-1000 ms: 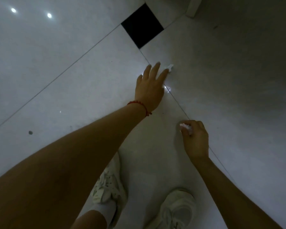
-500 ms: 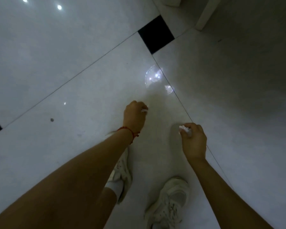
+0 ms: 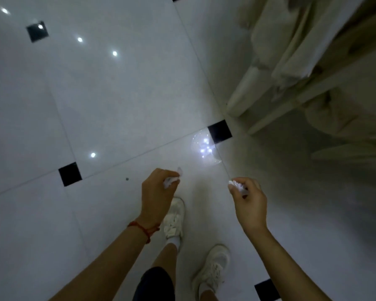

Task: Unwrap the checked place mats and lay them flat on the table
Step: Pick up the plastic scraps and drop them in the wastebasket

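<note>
Hanging over tiled floor point(image 3: 109, 109), left hand point(image 3: 155, 193) and right hand point(image 3: 249, 199) each grip crumpled white scraps point(image 3: 170, 181).

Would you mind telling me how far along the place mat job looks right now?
Nothing looks done: no checked mats show anywhere. In hand, the left hand and right hand each pinch small crumpled white scraps above the glossy white tiled floor. Unwrapping and laying the mats flat remain.
</note>
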The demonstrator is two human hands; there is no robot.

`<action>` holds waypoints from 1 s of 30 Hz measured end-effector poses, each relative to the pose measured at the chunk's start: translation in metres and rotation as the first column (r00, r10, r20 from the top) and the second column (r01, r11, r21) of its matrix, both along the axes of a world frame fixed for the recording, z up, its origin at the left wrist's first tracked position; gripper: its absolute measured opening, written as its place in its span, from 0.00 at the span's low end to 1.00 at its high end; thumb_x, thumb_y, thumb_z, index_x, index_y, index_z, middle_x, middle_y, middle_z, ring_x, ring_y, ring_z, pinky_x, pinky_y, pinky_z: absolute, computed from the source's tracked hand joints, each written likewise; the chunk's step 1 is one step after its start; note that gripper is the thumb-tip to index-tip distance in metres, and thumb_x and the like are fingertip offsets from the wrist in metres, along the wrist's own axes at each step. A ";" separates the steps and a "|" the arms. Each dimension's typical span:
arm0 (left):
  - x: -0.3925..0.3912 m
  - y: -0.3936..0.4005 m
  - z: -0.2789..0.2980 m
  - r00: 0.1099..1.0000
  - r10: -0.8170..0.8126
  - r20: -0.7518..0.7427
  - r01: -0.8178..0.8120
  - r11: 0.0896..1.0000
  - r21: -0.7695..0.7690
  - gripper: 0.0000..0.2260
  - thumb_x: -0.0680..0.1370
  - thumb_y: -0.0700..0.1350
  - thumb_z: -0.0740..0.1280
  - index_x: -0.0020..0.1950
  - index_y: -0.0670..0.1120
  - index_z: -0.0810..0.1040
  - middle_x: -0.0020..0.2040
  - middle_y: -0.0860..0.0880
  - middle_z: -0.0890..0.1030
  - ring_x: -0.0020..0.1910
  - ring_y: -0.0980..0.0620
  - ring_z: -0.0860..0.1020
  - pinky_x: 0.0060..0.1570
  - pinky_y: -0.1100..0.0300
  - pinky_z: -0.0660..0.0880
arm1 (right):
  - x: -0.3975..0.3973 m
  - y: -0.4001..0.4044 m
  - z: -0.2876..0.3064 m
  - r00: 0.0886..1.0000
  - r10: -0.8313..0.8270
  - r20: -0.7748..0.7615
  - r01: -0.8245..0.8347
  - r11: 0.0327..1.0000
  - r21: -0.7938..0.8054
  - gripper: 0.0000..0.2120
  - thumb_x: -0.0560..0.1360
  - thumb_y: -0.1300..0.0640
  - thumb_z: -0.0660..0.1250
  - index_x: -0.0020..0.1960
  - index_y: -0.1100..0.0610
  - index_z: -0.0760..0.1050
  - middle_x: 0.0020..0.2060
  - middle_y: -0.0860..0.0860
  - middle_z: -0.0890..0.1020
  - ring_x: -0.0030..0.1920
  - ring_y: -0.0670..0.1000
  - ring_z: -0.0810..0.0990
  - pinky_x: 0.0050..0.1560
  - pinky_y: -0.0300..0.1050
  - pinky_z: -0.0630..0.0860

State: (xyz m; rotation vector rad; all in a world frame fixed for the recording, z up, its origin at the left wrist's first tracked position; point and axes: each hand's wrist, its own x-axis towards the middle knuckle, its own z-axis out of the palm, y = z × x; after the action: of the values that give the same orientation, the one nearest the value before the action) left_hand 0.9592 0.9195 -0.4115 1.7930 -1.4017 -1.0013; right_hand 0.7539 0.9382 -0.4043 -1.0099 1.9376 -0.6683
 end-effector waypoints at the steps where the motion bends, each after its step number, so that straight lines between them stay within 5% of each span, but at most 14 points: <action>1: 0.012 -0.002 0.025 1.000 0.011 -0.018 -0.011 1.000 0.004 0.02 0.71 0.44 0.68 0.42 0.47 0.79 0.37 0.47 0.80 0.35 0.53 0.77 0.36 0.61 0.76 | 0.007 -0.008 0.027 1.000 0.021 0.012 -0.021 1.000 -0.003 0.03 0.73 0.60 0.67 0.45 0.54 0.76 0.42 0.42 0.75 0.42 0.41 0.76 0.41 0.23 0.71; 7: 0.079 -0.029 0.145 0.992 0.126 -0.021 -0.125 0.992 0.022 0.07 0.70 0.36 0.71 0.41 0.47 0.80 0.37 0.65 0.80 0.39 0.69 0.77 0.41 0.76 0.71 | 0.053 -0.059 0.162 0.997 0.049 0.061 -0.045 0.997 -0.062 0.04 0.74 0.60 0.67 0.45 0.53 0.74 0.43 0.49 0.77 0.42 0.44 0.76 0.41 0.30 0.70; 11: 0.108 -0.051 0.212 0.972 0.231 -0.053 -0.231 0.973 -0.009 0.13 0.70 0.35 0.71 0.38 0.55 0.77 0.38 0.55 0.78 0.37 0.66 0.77 0.39 0.77 0.70 | 0.091 -0.088 0.223 0.994 0.066 0.084 -0.060 0.996 -0.071 0.03 0.73 0.60 0.67 0.47 0.55 0.76 0.49 0.55 0.77 0.48 0.52 0.77 0.47 0.40 0.72; 15: 0.126 -0.077 0.260 0.940 0.328 -0.094 -0.331 0.943 -0.023 0.08 0.71 0.34 0.70 0.41 0.48 0.79 0.38 0.52 0.78 0.36 0.68 0.76 0.39 0.79 0.70 | 0.114 -0.114 0.261 0.991 0.066 0.119 -0.056 0.995 -0.087 0.03 0.73 0.59 0.67 0.47 0.55 0.76 0.49 0.55 0.78 0.49 0.52 0.78 0.49 0.44 0.75; 19: 0.140 -0.115 0.288 0.922 0.379 -0.075 -0.382 0.924 -0.032 0.09 0.72 0.36 0.70 0.38 0.50 0.78 0.36 0.49 0.78 0.33 0.58 0.76 0.36 0.79 0.69 | 0.121 -0.152 0.283 0.987 0.092 0.135 -0.078 0.992 -0.102 0.03 0.73 0.60 0.68 0.45 0.55 0.75 0.47 0.54 0.79 0.48 0.52 0.78 0.49 0.42 0.73; 25: 0.152 -0.177 0.294 0.919 0.394 -0.013 -0.391 0.916 0.089 0.01 0.72 0.38 0.70 0.42 0.40 0.81 0.41 0.42 0.81 0.39 0.45 0.79 0.37 0.75 0.72 | 0.104 -0.240 0.303 0.986 0.142 0.087 -0.136 0.989 -0.065 0.03 0.73 0.60 0.67 0.45 0.54 0.74 0.46 0.55 0.78 0.47 0.53 0.77 0.49 0.45 0.73; 30: 0.157 -0.229 0.315 0.878 0.477 -0.032 -0.469 0.872 0.135 0.05 0.73 0.34 0.68 0.41 0.44 0.79 0.36 0.46 0.78 0.35 0.53 0.75 0.33 0.79 0.70 | 0.094 -0.311 0.308 0.983 0.182 0.005 -0.182 0.983 0.001 0.07 0.73 0.60 0.67 0.49 0.61 0.76 0.48 0.60 0.80 0.48 0.58 0.78 0.52 0.51 0.74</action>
State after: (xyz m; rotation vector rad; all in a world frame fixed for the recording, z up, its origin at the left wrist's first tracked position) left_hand 1.1164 0.6908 -0.0961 2.0398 -0.8049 -0.8810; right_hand 0.8476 0.6274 -0.0964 -1.1676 1.8140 -0.5651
